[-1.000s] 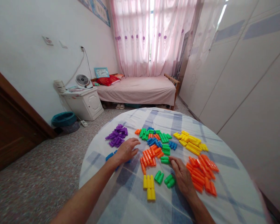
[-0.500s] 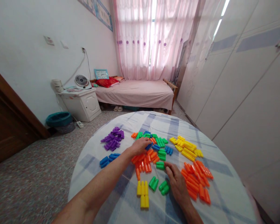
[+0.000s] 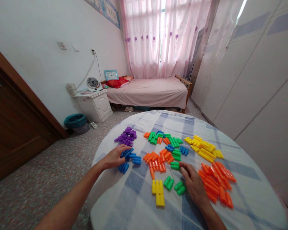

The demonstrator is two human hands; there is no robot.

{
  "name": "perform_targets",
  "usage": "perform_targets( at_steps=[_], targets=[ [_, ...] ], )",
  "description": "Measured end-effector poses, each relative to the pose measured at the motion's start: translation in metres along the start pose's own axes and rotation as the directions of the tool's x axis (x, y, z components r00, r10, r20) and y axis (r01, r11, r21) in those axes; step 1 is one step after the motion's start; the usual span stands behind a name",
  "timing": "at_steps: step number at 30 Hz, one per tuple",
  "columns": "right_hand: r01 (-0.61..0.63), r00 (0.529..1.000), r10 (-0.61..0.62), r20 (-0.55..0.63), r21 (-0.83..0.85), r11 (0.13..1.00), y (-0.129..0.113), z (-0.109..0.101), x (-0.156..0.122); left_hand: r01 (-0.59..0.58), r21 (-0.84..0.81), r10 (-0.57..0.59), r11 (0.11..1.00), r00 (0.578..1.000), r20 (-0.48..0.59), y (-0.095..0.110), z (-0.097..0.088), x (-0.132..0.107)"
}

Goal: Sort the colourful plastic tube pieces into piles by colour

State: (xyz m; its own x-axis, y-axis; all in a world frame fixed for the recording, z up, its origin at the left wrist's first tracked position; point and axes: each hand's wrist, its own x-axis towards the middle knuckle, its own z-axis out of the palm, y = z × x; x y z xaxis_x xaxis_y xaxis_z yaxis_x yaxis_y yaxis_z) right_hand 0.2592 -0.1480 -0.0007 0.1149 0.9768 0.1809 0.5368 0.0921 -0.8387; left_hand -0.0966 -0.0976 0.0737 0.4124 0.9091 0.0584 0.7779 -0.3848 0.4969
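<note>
Colourful plastic blocks lie in groups on a round table under a blue-checked cloth (image 3: 139,204). My left hand (image 3: 114,157) is at the table's left side, fingers curled over blue blocks (image 3: 126,153) at the top of a small blue pile (image 3: 131,160). My right hand (image 3: 194,183) rests flat on the cloth, fingers stretched out, fingertips next to a green block (image 3: 175,165). Two more green pairs (image 3: 169,182) lie just left of that hand. An orange pile (image 3: 157,159) sits between my hands.
A purple pile (image 3: 126,136) is at the far left, a mixed green, orange and blue pile (image 3: 165,140) at the back, yellow blocks (image 3: 204,148) and red-orange blocks (image 3: 217,182) on the right, yellow blocks (image 3: 158,191) in front. Beyond the table are a bed (image 3: 148,91), a white cabinet (image 3: 93,105) and wardrobes (image 3: 254,70).
My left hand went to the mixed middle pile, then came back left to the blue pile with blue blocks. The blue pile has grown. My right hand has hardly moved.
</note>
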Motion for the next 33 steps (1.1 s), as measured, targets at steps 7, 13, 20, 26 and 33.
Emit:
perform_targets(
  at_steps=[7, 13, 20, 26, 33],
  targets=[
    [-0.006, 1.0, 0.006, 0.019, -0.019, 1.0, 0.001, 0.0, -0.001, 0.024, -0.087, -0.03, 0.996, 0.997, -0.075, -0.004, 0.017, 0.0],
    [0.018, 1.0, -0.018, 0.017, -0.01, 1.0, 0.003, 0.0, -0.003, -0.031, 0.178, 0.05, 0.984, 0.994, -0.101, -0.001, 0.033, 0.014],
    [0.016, 1.0, -0.016, 0.022, 0.006, 1.0, -0.002, -0.001, -0.004, 0.039, 0.273, -0.036, 0.961, 0.999, -0.013, 0.01, 0.036, 0.019],
    [0.029, 0.999, -0.03, 0.024, 0.02, 0.999, -0.002, 0.0, -0.005, -0.071, 0.358, 0.069, 0.931, 0.997, 0.019, 0.011, 0.032, 0.013],
    [0.04, 0.999, -0.041, 0.007, 0.026, 0.999, -0.003, 0.0, -0.004, -0.081, 0.411, 0.07, 0.908, 0.997, 0.043, 0.014, 0.026, 0.007]
  ],
)
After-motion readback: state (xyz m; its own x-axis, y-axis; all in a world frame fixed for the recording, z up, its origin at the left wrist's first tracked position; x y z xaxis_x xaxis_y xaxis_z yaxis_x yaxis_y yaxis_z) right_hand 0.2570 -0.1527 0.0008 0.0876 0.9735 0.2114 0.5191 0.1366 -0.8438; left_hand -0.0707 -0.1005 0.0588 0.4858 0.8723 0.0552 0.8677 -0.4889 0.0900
